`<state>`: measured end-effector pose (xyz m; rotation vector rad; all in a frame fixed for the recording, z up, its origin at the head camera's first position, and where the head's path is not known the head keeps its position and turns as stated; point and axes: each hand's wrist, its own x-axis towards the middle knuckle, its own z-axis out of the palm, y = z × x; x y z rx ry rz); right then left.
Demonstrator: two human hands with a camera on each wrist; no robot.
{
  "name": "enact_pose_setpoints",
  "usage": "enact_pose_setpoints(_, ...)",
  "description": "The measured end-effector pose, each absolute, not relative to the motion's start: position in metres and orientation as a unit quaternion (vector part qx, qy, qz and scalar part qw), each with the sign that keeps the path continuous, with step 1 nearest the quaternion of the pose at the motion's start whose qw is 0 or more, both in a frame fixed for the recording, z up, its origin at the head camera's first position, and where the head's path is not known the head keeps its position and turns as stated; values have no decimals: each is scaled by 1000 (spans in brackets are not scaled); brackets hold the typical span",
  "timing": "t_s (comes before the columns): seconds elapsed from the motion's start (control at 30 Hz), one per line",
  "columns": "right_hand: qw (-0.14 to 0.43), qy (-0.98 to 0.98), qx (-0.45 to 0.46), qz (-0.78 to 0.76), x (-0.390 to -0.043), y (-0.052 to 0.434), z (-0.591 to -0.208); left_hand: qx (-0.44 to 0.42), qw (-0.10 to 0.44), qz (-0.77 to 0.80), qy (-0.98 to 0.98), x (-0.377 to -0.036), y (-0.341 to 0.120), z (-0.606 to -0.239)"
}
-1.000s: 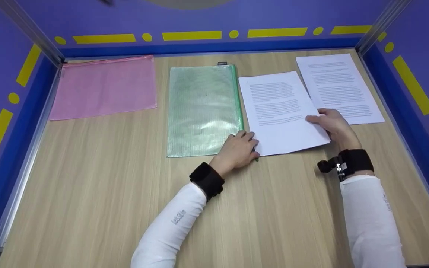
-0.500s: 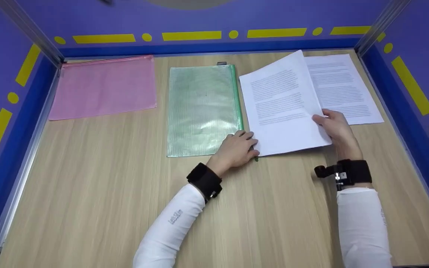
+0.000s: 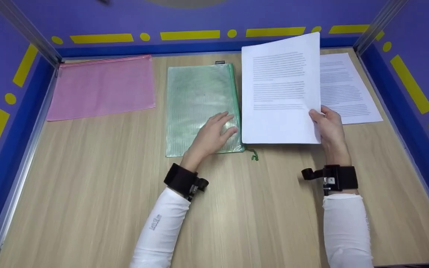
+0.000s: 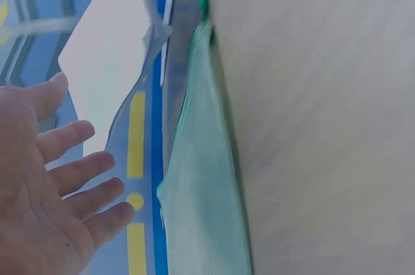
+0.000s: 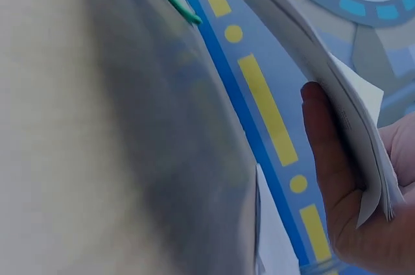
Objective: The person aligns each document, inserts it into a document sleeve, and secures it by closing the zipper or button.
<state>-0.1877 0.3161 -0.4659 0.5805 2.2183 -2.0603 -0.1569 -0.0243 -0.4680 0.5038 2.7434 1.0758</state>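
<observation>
Papers (image 3: 279,89), pinched at their near right corner by the right hand (image 3: 328,124), should stay squared (the left hand (image 3: 212,134) rests flat, fingers spread, holding nothing, on the green pouch (image 3: 199,100)).

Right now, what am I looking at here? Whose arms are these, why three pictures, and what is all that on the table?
No machine here: a person works with bare hands, wearing a camera on the head and one on each wrist. The big picture is the head view; the two blurry ones look out from each wrist. On the wooden table lie a pink zip pouch, a green zip pouch and a printed sheet. The right hand grips a stack of printed paper by its edge, lifted off the table. The left hand, fingers straight, is over the green pouch; whether it touches is unclear.
</observation>
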Motion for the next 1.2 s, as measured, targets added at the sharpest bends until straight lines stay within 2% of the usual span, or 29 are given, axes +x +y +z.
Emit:
enact_pose_setpoints(0.13,19,700,178,-692,-190,296,-471,124,54,404,905,-159,-42,-471)
enact_pose_setpoints(0.3,30,696,180,-695,-186,267,-474,72,62,471,877,-153,-55,-477)
enact_pose_setpoints(0.47,44,693,141,-705,-183,239,-471,25,65,577,814,-150,-61,-479)
enact_pose_setpoints(0.67,54,721,118,-680,-179,214,-471,-11,44,647,761,-152,-61,-481)
enact_pose_setpoints(0.93,67,717,95,-687,-171,197,-474,-83,49,727,680,-148,-60,-483)
enact_pose_setpoints(1.2,82,735,85,-668,-167,195,-471,-95,25,734,672,-147,-58,-484)
